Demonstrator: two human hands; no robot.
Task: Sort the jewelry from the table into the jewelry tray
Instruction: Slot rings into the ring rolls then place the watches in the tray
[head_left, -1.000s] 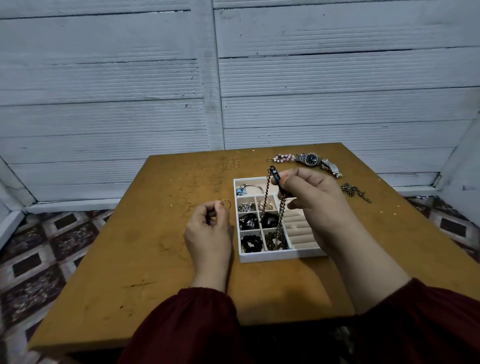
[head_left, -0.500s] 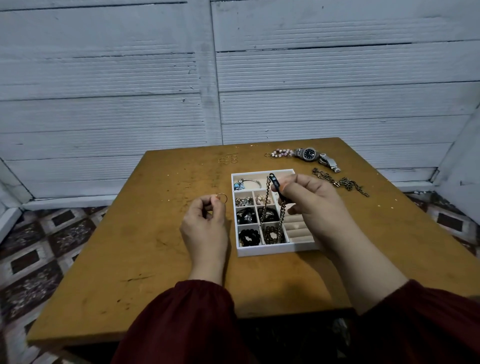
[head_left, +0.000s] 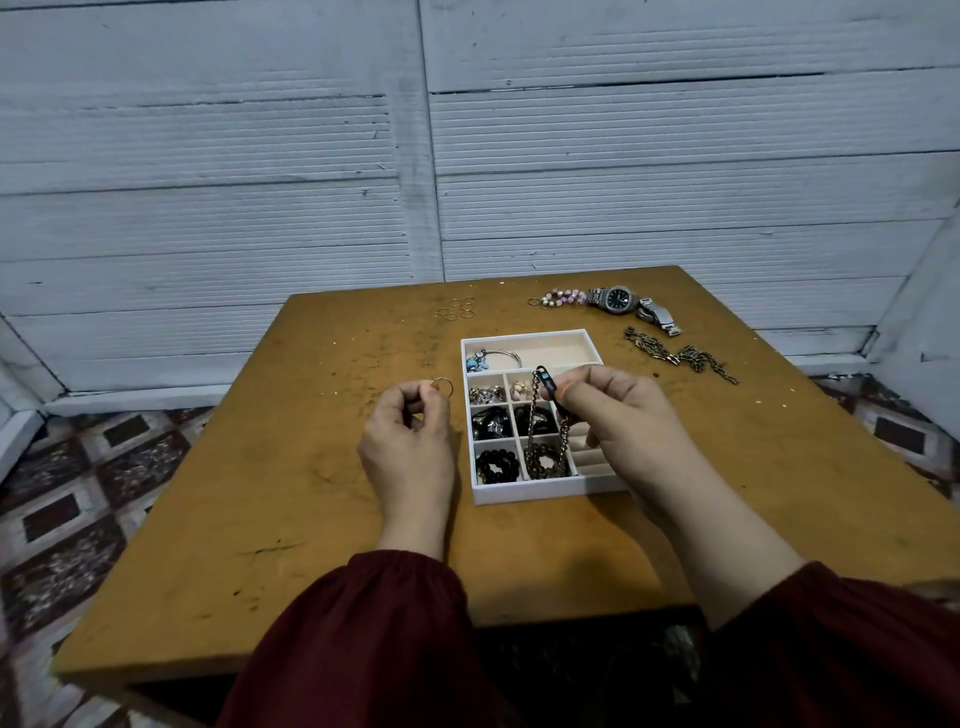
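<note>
The chain, pinched by the right hand, is being let lower into the 6 o'clock box of the tray. A ring is still being pinched by the left hand.

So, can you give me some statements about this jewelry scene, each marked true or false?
1. The left hand pinches a thin ring. True.
2. The right hand holds nothing. False: it holds a chain hanging over the jewelry tray.
3. The wristwatch lies inside the tray. False: it lies on the table, beyond the tray.
4. A group of thin rings lies on the table. True.
</note>
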